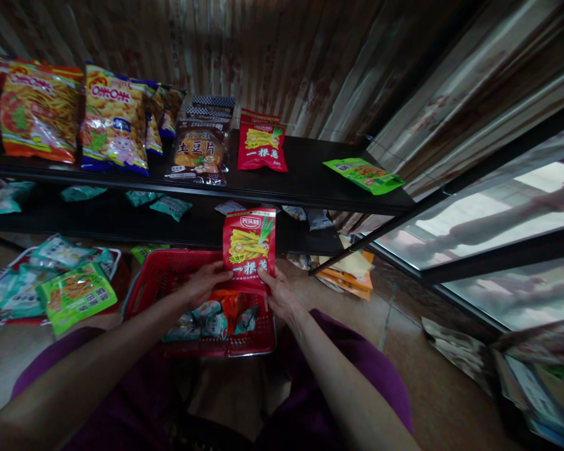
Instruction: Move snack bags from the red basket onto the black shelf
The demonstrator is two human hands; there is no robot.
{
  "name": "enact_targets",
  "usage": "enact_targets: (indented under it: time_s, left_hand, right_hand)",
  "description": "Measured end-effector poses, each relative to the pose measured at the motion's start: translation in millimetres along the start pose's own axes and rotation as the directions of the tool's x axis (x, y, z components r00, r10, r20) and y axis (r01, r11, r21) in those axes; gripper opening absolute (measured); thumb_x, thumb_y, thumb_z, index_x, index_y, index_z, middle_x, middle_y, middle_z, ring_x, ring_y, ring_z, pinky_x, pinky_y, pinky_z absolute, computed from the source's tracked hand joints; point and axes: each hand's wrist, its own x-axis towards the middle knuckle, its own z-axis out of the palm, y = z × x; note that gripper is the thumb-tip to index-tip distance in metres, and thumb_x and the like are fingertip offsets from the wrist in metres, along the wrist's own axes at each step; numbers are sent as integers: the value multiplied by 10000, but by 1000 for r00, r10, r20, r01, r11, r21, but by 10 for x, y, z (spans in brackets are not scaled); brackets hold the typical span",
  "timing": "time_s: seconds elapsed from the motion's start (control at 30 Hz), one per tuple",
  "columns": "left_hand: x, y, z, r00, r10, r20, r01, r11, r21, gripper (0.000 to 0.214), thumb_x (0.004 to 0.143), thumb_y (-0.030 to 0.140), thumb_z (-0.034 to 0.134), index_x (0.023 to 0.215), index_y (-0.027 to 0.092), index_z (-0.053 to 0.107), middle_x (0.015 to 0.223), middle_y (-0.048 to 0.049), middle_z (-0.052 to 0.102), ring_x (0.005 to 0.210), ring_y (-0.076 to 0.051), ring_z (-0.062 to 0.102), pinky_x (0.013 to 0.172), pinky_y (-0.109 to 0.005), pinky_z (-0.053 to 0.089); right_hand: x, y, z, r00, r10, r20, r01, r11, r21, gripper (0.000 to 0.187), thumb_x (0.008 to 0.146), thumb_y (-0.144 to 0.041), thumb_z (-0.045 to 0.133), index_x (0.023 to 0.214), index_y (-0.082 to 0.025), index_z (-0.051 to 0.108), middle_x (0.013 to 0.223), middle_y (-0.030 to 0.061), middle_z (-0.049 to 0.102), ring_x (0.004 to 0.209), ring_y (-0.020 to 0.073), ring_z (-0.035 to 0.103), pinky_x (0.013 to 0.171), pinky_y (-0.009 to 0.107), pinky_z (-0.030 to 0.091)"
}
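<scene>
A red snack bag (pixel 249 241) with yellow sticks and a green onion printed on it is held upright between my two hands. My left hand (pixel 210 279) grips its lower left edge, and my right hand (pixel 279 291) grips the lower right, thumb on the front. Below the bag sits a red basket (pixel 143 294) with teal and orange snack packets (pixel 214 319) in it. A similar red bag (pixel 262 143) stands on the black upper shelf (pixel 305 178), beside dark brown potato-chip bags (pixel 200 147).
Yellow-and-blue (pixel 117 119) and orange (pixel 42 116) snack bags line the shelf's left; a green packet (pixel 364 175) lies at its right. Small teal packets (pixel 169 207) are on the lower shelf. A second basket (pixel 117 260) holds teal packets and a green bag (pixel 78 297). A black frame post (pixel 357 247) rises at right.
</scene>
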Motion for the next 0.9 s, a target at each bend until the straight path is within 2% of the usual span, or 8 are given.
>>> enact_targets:
  time_s: [0.17, 0.27, 0.37, 0.47, 0.63, 0.8, 0.9]
  left_hand:
    - [33, -35, -49, 998, 40, -56, -37, 997, 62, 368, 558, 206, 828, 895, 163, 685, 854, -73, 721, 787, -230, 685, 732, -359, 545]
    - [69, -65, -88, 990, 104, -99, -92, 989, 118, 353, 568, 243, 817, 886, 171, 681, 823, -48, 716, 739, -200, 673, 726, -333, 529]
    - [111, -88, -127, 965, 209, -155, -173, 960, 220, 247, 587, 251, 796, 778, 164, 664, 761, -28, 698, 695, -166, 645, 686, -277, 501]
    - [139, -102, -150, 940, 269, -211, -198, 932, 305, 203, 604, 259, 778, 705, 163, 631, 708, -18, 675, 668, -154, 621, 652, -255, 476]
    - [139, -96, -131, 947, 237, -218, -167, 940, 297, 205, 611, 262, 768, 710, 167, 616, 712, -15, 671, 668, -157, 613, 660, -269, 472]
    - [125, -56, -74, 960, 183, -212, -149, 974, 170, 221, 601, 245, 767, 718, 174, 593, 688, 1, 658, 645, -153, 608, 656, -279, 477]
    - [115, -43, -45, 973, 144, -181, -129, 988, 91, 241, 595, 238, 762, 737, 178, 577, 711, -3, 667, 661, -162, 619, 659, -293, 492]
  right_hand:
    - [-10, -18, -5, 1000, -10, -27, 10, 1000, -5, 458, 558, -346, 829, 957, -225, 639, 880, 23, 738, 852, 232, 688, 775, 385, 551]
    - [-9, -27, -10, 1000, 8, -6, -8, 1000, 2, 488, 540, -292, 841, 979, -236, 635, 919, 11, 731, 854, 211, 685, 792, 371, 551]
    - [-3, -20, -13, 1000, 8, 27, -8, 1000, 3, 491, 556, -267, 832, 1001, -250, 627, 938, 0, 724, 854, 194, 682, 788, 360, 554]
    - [9, -6, -18, 1000, -9, 22, 10, 1000, -23, 485, 573, -271, 823, 1012, -252, 620, 954, -1, 719, 830, 189, 684, 740, 352, 569]
    - [28, -3, -38, 999, -21, -30, 19, 996, -82, 488, 574, -310, 820, 1017, -251, 626, 931, 1, 720, 740, 175, 682, 646, 313, 573]
    - [23, -23, -22, 999, -29, -43, 26, 997, -75, 520, 580, -320, 815, 1058, -246, 626, 907, 8, 728, 744, 191, 689, 696, 361, 576]
    - [23, -27, -18, 999, -24, -48, 22, 999, -49, 476, 579, -306, 818, 1012, -220, 639, 880, 15, 734, 739, 190, 691, 715, 364, 576]
